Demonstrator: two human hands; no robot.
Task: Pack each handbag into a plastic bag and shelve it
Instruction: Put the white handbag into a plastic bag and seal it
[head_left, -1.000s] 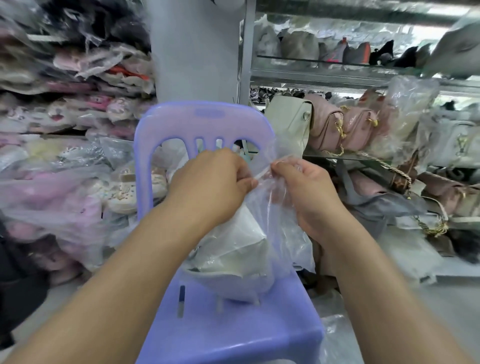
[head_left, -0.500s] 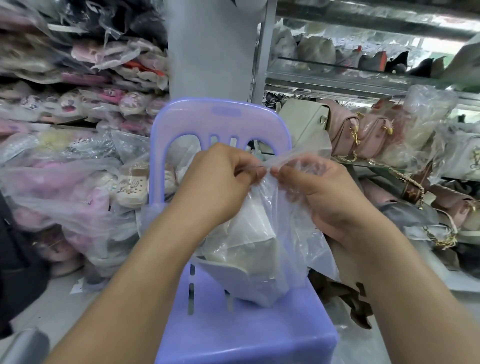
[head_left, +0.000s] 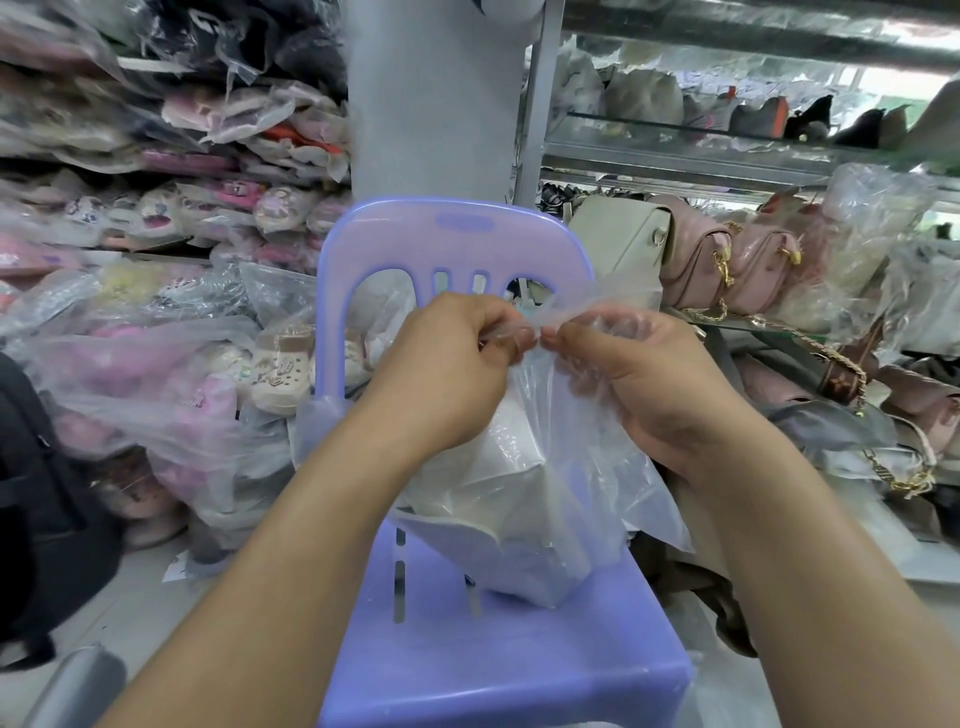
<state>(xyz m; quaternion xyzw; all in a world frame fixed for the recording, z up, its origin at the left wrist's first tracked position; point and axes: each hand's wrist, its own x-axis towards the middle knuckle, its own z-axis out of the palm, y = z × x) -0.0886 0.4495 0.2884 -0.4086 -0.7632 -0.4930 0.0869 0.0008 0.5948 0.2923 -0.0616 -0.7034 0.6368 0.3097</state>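
A pale cream handbag (head_left: 511, 499) sits inside a clear plastic bag (head_left: 576, 457) whose bottom rests on the seat of a lilac plastic chair (head_left: 498, 654). My left hand (head_left: 447, 374) pinches the bag's top edge with curled fingers. My right hand (head_left: 639, 379) pinches the same edge just to the right, with plastic draped over its fingers. The two hands nearly touch above the handbag. The handbag's upper part is hidden behind my left hand.
A metal shelf (head_left: 727, 156) at the right holds a beige handbag (head_left: 618, 244) and pink handbags (head_left: 727, 260) with gold chains. Bagged shoes (head_left: 156, 374) are piled at the left. A grey pillar (head_left: 431, 98) stands behind the chair. A black backpack (head_left: 36, 499) lies at far left.
My hands have drawn closer together at the bag's top edge. The camera view has shifted slightly, so the chair sits further right in the picture.
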